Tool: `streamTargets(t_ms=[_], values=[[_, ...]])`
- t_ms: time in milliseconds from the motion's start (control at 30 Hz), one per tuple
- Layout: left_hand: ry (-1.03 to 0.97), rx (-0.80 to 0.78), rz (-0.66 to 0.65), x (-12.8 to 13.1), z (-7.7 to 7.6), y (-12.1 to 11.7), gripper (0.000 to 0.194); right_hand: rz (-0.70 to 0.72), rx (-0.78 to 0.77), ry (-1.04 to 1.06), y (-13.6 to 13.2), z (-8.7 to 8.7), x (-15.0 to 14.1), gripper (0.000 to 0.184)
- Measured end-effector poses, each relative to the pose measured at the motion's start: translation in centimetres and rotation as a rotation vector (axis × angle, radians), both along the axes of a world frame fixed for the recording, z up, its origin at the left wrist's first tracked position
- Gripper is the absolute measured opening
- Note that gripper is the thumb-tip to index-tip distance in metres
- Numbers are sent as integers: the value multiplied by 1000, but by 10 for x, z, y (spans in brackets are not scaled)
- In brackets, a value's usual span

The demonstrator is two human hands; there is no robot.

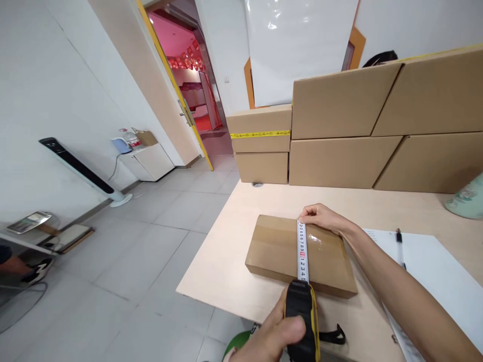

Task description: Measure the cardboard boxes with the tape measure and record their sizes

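Observation:
A flat brown cardboard box [273,246] lies on the pale wooden table [217,264]. Across its top runs the white blade of a tape measure [302,322], whose black and yellow case is gripped in my left hand [273,334] at the box's near edge. The thumb rests on the case, and a black wrist strap [334,334] hangs off it to the right. At the far edge of the box, my right hand [319,216] pinches the end of the blade between thumb and fingers.
Several large cardboard boxes [341,108] are stacked along the table's back. White paper [433,266] with a pen [399,241] lies to the right, near a pale green patterned object [468,198]. At the left, a platform scale [70,239] and a tower fan [81,168] stand on the floor.

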State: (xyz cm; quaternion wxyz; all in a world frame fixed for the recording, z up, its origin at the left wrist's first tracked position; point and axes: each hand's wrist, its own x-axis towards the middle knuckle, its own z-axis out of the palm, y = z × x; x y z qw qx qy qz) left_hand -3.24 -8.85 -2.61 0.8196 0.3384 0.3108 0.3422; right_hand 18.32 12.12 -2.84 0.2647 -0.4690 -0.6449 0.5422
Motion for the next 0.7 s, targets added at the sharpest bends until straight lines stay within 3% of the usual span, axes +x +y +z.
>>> streamTargets(t_ms=[200, 433, 600, 700], values=[[85, 87, 26, 11, 11, 1, 72, -18, -15, 7, 2, 0, 0, 20], [185, 85, 2, 19, 11, -1, 49, -13, -46, 5, 2, 2, -1, 19], [138, 48, 1, 13, 3, -4, 74, -9, -56, 9, 1, 2, -1, 20], [98, -8, -69, 9, 2, -3, 86, -10, -63, 10, 1, 2, -1, 20]])
